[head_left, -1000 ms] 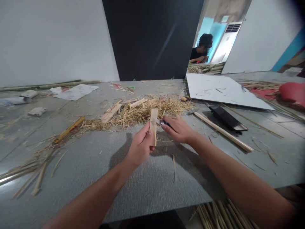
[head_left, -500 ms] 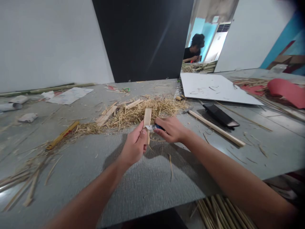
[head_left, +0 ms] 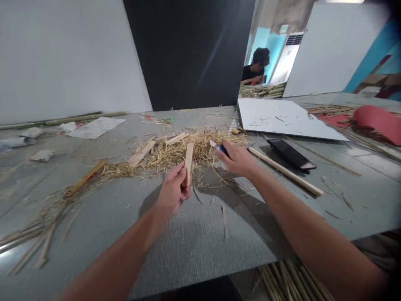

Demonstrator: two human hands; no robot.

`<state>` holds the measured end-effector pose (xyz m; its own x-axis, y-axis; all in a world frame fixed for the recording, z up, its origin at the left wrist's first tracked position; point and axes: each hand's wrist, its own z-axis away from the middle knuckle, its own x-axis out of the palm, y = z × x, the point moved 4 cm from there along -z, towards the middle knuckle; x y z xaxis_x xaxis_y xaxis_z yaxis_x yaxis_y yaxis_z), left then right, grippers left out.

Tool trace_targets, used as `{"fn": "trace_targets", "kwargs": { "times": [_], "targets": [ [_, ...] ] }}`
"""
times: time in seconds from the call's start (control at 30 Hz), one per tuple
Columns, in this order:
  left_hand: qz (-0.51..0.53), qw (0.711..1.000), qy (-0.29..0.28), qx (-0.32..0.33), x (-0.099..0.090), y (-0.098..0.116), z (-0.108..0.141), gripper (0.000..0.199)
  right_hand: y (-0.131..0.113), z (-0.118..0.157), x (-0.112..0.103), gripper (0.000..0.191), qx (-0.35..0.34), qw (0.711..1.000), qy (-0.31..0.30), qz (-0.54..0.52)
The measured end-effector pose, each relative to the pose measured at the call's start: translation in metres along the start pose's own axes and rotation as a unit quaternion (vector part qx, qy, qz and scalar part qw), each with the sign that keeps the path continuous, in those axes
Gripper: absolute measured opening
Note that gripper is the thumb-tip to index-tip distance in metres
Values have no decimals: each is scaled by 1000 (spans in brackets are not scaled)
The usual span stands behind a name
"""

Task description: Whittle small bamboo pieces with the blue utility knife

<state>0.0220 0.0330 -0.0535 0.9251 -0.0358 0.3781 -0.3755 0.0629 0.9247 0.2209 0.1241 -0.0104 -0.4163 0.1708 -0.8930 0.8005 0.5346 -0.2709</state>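
Note:
My left hand (head_left: 175,186) is closed round the lower end of a flat, pale strip of wood or bamboo (head_left: 188,161), which stands nearly upright, its narrow edge turned partly toward me. In my right hand (head_left: 238,158) is a utility knife (head_left: 222,149) with a blue handle; its short blade points left, apart from the strip. Behind both hands spreads a heap of straw-coloured shavings (head_left: 200,142). A few more flat pieces (head_left: 142,154) lie on the heap's left part. Thin curled slivers (head_left: 224,221) are scattered on the grey tabletop (head_left: 188,246) nearer to me.
To the right lie a round pale stick (head_left: 285,172), a black phone-like case (head_left: 291,154) and a white board (head_left: 285,115). A yellow tool (head_left: 86,177) lies left. Bundled sticks (head_left: 291,280) show below the table's front edge. Beyond the panels another person (head_left: 257,67) sits.
My right hand has drawn the knife away from the strip, up and to the right. My left hand has moved slightly left and turned the strip from its broad face toward its edge.

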Motion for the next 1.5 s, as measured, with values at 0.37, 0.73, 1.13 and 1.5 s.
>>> {"fn": "trace_targets", "kwargs": {
  "times": [0.37,0.73,1.13,1.5],
  "targets": [
    [150,988,5,-45,6,6,2,42,-84,29,26,39,-194,973,-107,-65],
    [184,978,-63,-74,13,4,7,30,-79,25,22,38,-175,981,-86,-1],
    [169,979,-82,-79,16,4,11,19,-56,18,9,39,-113,993,-43,11],
    [170,980,-54,-87,10,3,5,26,-77,26,17,42,-192,977,-88,14]
  ]
}}
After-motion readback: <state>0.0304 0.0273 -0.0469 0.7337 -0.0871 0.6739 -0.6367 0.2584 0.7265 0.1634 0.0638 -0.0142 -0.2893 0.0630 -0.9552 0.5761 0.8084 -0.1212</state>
